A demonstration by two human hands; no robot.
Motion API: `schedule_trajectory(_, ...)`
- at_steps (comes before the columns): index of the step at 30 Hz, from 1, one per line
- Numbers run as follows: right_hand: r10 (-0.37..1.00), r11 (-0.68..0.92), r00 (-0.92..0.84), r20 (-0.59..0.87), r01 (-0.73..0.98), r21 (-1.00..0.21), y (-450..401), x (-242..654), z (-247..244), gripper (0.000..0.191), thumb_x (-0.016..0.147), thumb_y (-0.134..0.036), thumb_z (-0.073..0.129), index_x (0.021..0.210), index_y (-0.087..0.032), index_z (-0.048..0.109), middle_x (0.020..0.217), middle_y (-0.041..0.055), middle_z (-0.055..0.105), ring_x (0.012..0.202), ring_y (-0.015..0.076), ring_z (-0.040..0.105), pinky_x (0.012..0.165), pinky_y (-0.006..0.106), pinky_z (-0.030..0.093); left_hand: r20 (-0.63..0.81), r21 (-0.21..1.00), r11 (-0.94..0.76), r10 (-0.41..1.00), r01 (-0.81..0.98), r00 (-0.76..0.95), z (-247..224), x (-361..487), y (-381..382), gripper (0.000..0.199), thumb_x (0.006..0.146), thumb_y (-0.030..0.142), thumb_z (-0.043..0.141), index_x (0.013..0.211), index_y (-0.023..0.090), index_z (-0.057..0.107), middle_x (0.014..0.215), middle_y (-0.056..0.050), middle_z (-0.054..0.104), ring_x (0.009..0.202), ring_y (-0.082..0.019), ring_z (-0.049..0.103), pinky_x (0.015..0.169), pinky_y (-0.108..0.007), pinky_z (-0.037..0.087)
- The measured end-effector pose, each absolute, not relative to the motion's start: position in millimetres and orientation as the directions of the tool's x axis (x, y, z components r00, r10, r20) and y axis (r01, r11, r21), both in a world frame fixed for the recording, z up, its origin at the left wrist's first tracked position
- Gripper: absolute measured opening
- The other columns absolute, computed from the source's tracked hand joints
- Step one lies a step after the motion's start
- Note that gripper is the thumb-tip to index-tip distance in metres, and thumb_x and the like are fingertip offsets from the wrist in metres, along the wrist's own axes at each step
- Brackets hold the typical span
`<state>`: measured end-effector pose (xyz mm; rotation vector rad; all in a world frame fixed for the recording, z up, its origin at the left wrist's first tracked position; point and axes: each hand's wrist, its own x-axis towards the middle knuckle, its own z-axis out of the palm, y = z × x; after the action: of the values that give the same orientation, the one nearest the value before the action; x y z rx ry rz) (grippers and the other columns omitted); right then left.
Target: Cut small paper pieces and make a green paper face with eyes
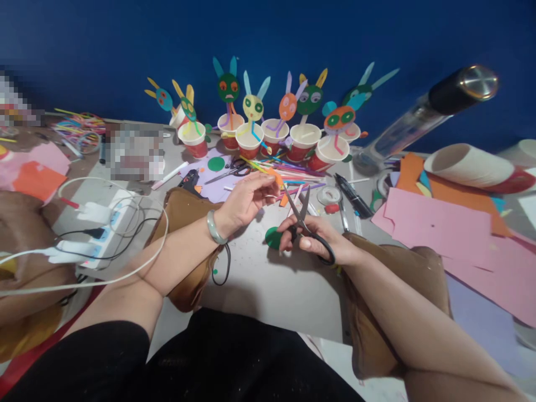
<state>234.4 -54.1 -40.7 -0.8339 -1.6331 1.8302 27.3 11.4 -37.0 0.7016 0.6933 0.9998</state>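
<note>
My right hand (pixel 314 237) holds black-handled scissors (pixel 302 219), their blades parted and pointing away from me toward the left hand. My left hand (pixel 255 196), with a pale bangle on the wrist, pinches a small orange paper piece (pixel 276 177) near the blade tips. Whether the blades touch the paper cannot be made out. Beneath the right hand's fingers, a green paper disc (pixel 273 238) lies on the table (pixel 268 287). Behind the hands are straws (pixel 307 170) and a second pair of scissors (pixel 234 167) on purple paper (pixel 215 190).
Red-and-white cups (pixel 250 139) with paper rabbit figures stand along the blue wall. A glass bottle (pixel 402 125) leans at right, beside a cardboard tube (pixel 469 164) and pink sheets (pixel 439 223). At left sit a power strip (pixel 111 229) with cables and another person's arm (pixel 37 301).
</note>
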Motion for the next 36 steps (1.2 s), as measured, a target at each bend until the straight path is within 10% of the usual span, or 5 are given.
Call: schedule_trajectory(36,0.735,-0.151,-0.673,-0.081,-0.047,-0.987,-52.0,234.6,-41.9,0.060,0.085,-0.065,0.076,0.114,-0.014,0.065,0.087,0.0096,0.078,0.076,0.0177,0.071,0.071,0.028,0.054,-0.009,0.911,0.166,0.923,-0.377,0.384,-29.5,27.5,5.9,0.040,0.075,0.051,0.086,0.072,0.017,0.065,0.071,0.000,0.065,0.066,-0.009,0.057,0.063,-0.024,0.046)
